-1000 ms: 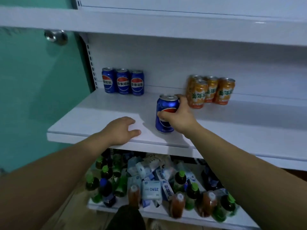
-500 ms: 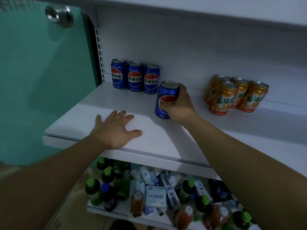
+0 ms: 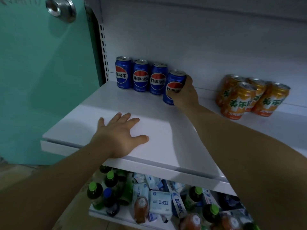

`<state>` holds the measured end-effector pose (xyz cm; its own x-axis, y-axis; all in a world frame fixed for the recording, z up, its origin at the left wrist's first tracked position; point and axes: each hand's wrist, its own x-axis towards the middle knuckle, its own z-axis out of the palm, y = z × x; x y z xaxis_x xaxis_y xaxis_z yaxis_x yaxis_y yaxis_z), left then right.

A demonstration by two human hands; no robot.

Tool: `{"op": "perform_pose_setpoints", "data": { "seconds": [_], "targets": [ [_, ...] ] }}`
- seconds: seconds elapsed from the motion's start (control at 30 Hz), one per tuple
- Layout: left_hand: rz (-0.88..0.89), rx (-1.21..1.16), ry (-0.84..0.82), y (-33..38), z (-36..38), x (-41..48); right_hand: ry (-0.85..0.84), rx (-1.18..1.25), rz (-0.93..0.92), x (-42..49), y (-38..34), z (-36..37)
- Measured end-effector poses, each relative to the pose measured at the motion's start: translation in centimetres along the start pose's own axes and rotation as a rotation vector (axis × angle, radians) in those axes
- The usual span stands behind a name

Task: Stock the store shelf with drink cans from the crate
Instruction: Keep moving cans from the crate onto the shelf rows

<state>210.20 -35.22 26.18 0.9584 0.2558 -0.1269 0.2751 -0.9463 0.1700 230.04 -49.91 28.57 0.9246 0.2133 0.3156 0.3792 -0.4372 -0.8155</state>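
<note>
Near the back edge of the shelf [image 3: 166, 130], the right hand [image 3: 184, 95] holds a blue can [image 3: 175, 80] upright, its grip closed round the side, just beside the row of blue cans [image 3: 140, 75], seemingly to extend that line. The left hand [image 3: 119, 135] lies flat and open near the front edge, probably bracing the reach.

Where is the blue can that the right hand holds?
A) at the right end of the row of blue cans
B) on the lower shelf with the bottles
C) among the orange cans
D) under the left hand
A: the right hand holds the blue can just right of the three other blue cans, well apart from the orange cans.
</note>
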Motion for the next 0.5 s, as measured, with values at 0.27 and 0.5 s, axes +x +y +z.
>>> {"op": "perform_pose_setpoints", "data": {
  "seconds": [0.27,0.5],
  "targets": [
    [0.011,-0.005,0.022,0.0,0.0,-0.2,0.019,-0.028,0.011,1.8,0.8,0.7],
    [0.018,-0.002,0.038,0.0,0.1,-0.3,0.026,-0.034,0.049,3.1,1.0,1.4]
  ]
}}
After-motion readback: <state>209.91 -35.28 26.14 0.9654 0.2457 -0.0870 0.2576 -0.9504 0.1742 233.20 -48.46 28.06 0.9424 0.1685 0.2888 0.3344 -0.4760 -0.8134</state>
